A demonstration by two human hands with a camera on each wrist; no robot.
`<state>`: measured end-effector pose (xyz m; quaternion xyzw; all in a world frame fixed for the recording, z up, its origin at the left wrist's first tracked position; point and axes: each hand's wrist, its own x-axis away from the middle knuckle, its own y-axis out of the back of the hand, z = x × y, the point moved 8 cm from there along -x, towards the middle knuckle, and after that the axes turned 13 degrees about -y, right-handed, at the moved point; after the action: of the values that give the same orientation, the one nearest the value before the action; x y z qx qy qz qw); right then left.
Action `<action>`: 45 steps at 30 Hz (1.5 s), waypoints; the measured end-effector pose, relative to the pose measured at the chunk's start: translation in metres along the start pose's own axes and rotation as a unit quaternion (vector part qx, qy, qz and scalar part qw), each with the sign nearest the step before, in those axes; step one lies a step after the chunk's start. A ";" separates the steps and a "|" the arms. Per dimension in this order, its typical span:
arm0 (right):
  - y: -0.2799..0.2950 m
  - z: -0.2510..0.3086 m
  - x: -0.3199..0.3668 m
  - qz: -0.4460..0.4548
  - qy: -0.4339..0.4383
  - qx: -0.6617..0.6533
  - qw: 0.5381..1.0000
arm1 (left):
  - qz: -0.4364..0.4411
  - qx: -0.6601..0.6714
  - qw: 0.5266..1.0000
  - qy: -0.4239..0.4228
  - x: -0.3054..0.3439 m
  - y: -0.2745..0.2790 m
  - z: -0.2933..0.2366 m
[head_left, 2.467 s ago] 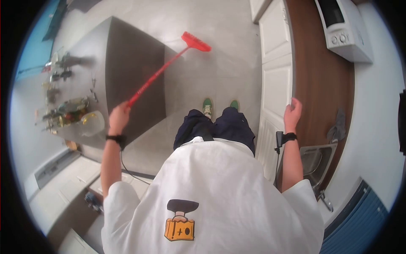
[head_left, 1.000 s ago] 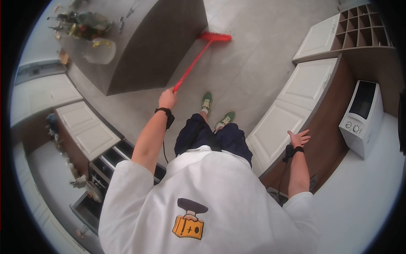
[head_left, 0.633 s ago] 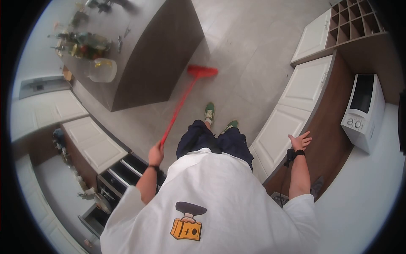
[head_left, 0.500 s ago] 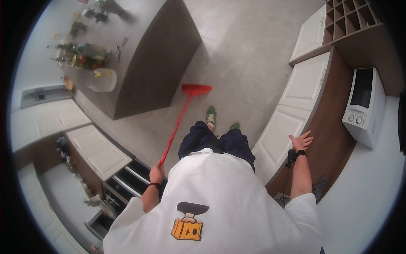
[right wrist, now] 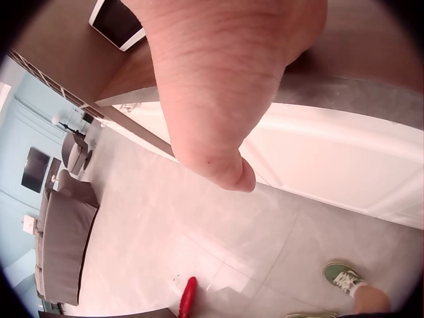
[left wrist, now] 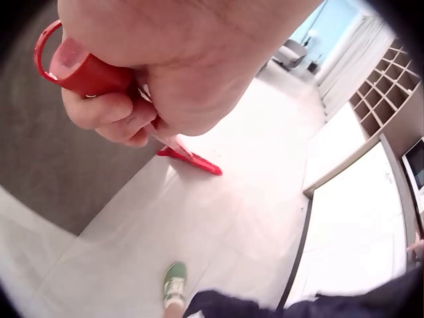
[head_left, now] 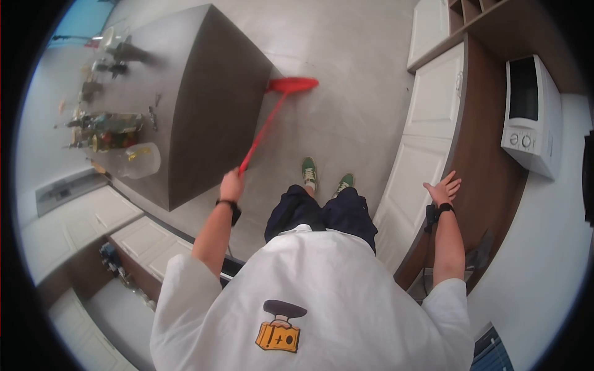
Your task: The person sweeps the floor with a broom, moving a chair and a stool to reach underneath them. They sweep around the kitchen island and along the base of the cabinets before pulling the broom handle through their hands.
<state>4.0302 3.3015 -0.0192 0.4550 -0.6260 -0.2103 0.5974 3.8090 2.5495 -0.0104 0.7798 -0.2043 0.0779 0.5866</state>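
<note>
My left hand [head_left: 232,185] grips the top end of a red broom's handle [head_left: 263,133], fingers wrapped round it. In the left wrist view, the handle's red end cap with a hanging loop [left wrist: 99,76] sticks out past the thumb side of the fist. The red broom head [head_left: 300,83] is down on the grey floor, right by the base of the dark island [head_left: 223,105] and ahead of the feet. My right hand [head_left: 443,188] holds nothing; its fingers are spread at the edge of the brown countertop [head_left: 479,142]. In the right wrist view only the broom head's tip [right wrist: 188,298] shows.
White cabinets [head_left: 427,123] line the right side, with a white microwave [head_left: 531,117] on the counter. Bottles and a clear jug [head_left: 142,161] stand on the island. Green shoes [head_left: 309,170] are on the floor between. Small dark specks [right wrist: 177,277] lie near the broom tip.
Half a second ago the broom head was close to the feet; it has since moved forward along the island, the left hand moving forward too. The right hand, curled earlier, has stayed spread.
</note>
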 end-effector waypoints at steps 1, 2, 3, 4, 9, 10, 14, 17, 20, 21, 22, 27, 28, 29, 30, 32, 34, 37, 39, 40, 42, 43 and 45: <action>0.001 0.001 0.002 0.008 -0.009 0.008 1.000 | -0.002 0.002 1.000 0.000 -0.036 0.002 -0.018; 0.001 -0.001 0.002 0.007 -0.017 0.008 1.000 | 0.004 -0.012 1.000 0.007 -0.073 0.000 -0.032; 0.000 -0.001 0.000 0.009 -0.017 0.010 1.000 | -0.004 -0.013 1.000 0.006 -0.109 0.002 -0.044; 0.000 0.000 -0.001 0.010 -0.017 0.014 1.000 | -0.013 -0.014 1.000 0.007 -0.140 0.005 -0.055; 0.002 0.000 0.000 0.009 -0.023 0.016 1.000 | -0.015 -0.011 1.000 -0.005 -0.206 0.050 -0.099; 0.002 -0.002 0.001 0.012 -0.027 0.010 1.000 | -0.028 -0.014 0.999 -0.027 -0.200 0.058 -0.101; 0.009 0.004 0.011 0.021 -0.015 -0.009 1.000 | -0.075 0.008 0.994 -0.081 -0.122 0.066 -0.085; 0.015 0.007 0.020 0.028 -0.019 -0.011 0.999 | -0.094 0.044 0.986 -0.127 -0.038 0.056 -0.059; 0.014 0.002 0.017 0.027 -0.021 -0.002 0.999 | -0.038 0.077 0.993 -0.080 0.059 0.037 -0.032; 0.015 0.003 0.019 0.029 -0.018 -0.001 0.999 | 0.012 0.067 0.997 -0.046 0.089 0.029 -0.025; 0.017 0.005 0.020 0.030 -0.014 0.000 0.999 | 0.024 0.064 0.997 -0.043 0.119 0.029 -0.025; 0.013 0.003 0.016 0.031 -0.011 0.001 0.999 | 0.151 -0.015 0.988 0.001 0.216 0.012 0.001; 0.011 0.001 0.016 0.031 -0.017 0.003 0.999 | 0.184 -0.043 0.982 -0.021 0.225 0.007 0.002; 0.011 0.002 0.016 0.030 -0.012 0.002 0.999 | 0.210 -0.087 0.973 -0.042 0.229 -0.001 0.006; 0.014 0.003 0.017 0.027 -0.007 0.001 1.000 | 0.213 -0.084 0.972 -0.046 0.227 -0.007 0.009; 0.015 0.001 0.021 0.029 -0.008 0.008 1.000 | 0.220 -0.111 0.968 -0.055 0.230 -0.017 0.011; 0.015 0.003 0.020 0.031 -0.005 0.000 1.000 | 0.222 -0.117 0.967 -0.035 0.216 -0.018 -0.008; 0.018 0.004 0.022 0.033 -0.002 -0.003 0.999 | 0.195 -0.093 0.976 -0.022 0.190 -0.035 -0.026; 0.016 0.001 0.021 0.035 -0.001 -0.006 0.999 | 0.188 -0.070 0.980 -0.006 0.167 -0.053 -0.045; 0.016 0.001 0.020 0.031 0.002 -0.007 0.999 | 0.178 -0.054 0.982 -0.018 0.153 -0.069 -0.053; 0.016 0.001 0.020 0.029 0.004 -0.012 0.999 | 0.166 -0.032 0.985 -0.041 0.116 -0.090 -0.083; 0.018 0.001 0.021 0.028 0.004 -0.011 1.000 | 0.165 -0.025 0.985 -0.050 0.095 -0.097 -0.105; 0.016 0.000 0.024 0.027 0.008 -0.008 1.000 | 0.140 -0.019 0.985 -0.100 0.051 -0.103 -0.153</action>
<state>4.0284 3.2898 0.0067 0.4347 -0.6317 -0.1952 0.6115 3.9151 2.7065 -0.0370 0.7361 -0.3704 0.0768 0.5613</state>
